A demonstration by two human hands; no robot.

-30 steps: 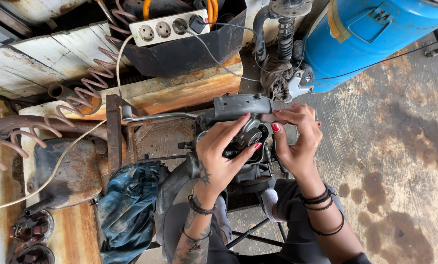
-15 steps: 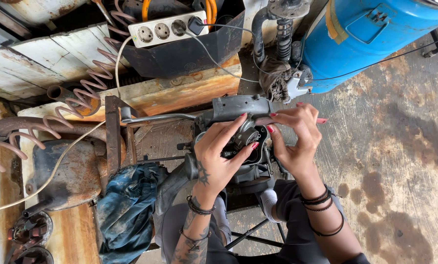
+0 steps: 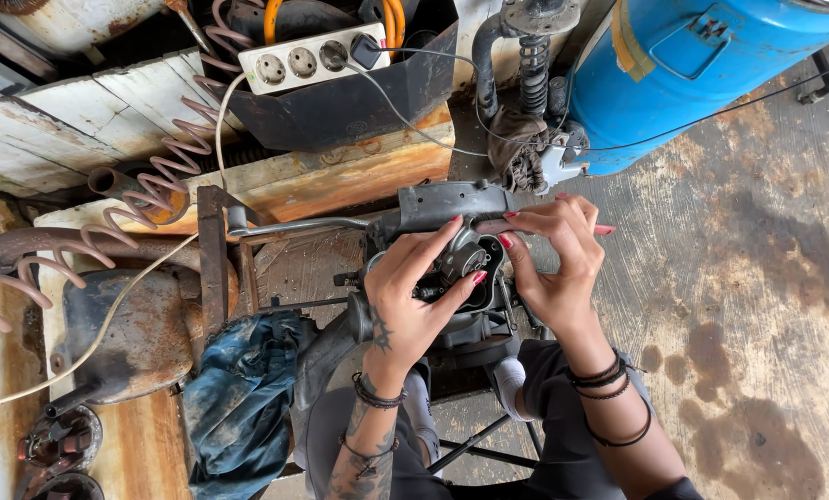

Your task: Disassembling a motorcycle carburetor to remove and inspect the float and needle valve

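Observation:
My left hand (image 3: 419, 287) curls over a small dark metal engine part (image 3: 461, 264) clamped in a grey bench vise (image 3: 452, 206), fingertips pressing on its top. My right hand (image 3: 553, 259) cups the same part from the right side, fingers spread along the vise jaw. Both wrists wear dark bands. The part's lower half is hidden behind my fingers. A long vise handle (image 3: 289, 227) runs out to the left.
A blue tank (image 3: 711, 65) lies at the upper right. A white power strip (image 3: 308, 57) rests on a black tray (image 3: 350, 102). A coiled hose (image 3: 155, 176) and rusty metal pieces (image 3: 127, 324) sit left. A blue rag (image 3: 243, 398) hangs below. Stained concrete floor (image 3: 766, 306) spreads right.
My right hand's fingers have shifted slightly along the top of the part; my left hand stays in place on it.

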